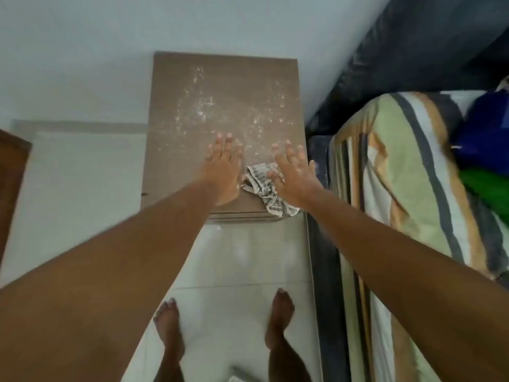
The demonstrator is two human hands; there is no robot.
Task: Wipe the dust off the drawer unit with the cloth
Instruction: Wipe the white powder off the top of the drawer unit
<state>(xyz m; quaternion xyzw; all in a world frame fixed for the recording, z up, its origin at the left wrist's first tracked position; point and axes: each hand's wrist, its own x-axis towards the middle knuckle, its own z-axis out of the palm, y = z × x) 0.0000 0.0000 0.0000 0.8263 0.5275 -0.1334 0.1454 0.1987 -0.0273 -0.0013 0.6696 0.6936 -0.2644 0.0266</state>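
The brown drawer unit [220, 86] stands against the wall, its top speckled with white dust across the middle and far part. A crumpled white cloth with dark checks [263, 188] lies on the near right corner of the top, partly hanging over the front edge. My left hand [224, 172] is stretched out flat over the top with fingers spread, just left of the cloth. My right hand [294, 175] is also spread open, palm down, at the cloth's right side and over its edge; neither hand grips it.
A bed with a striped green, white and brown blanket [399, 175] runs along the right, close to the unit. Blue and green fabric [484, 150] lies on it. A brown wooden piece [11, 172] is at the left edge. My bare feet [225, 326] stand on the pale tiled floor.
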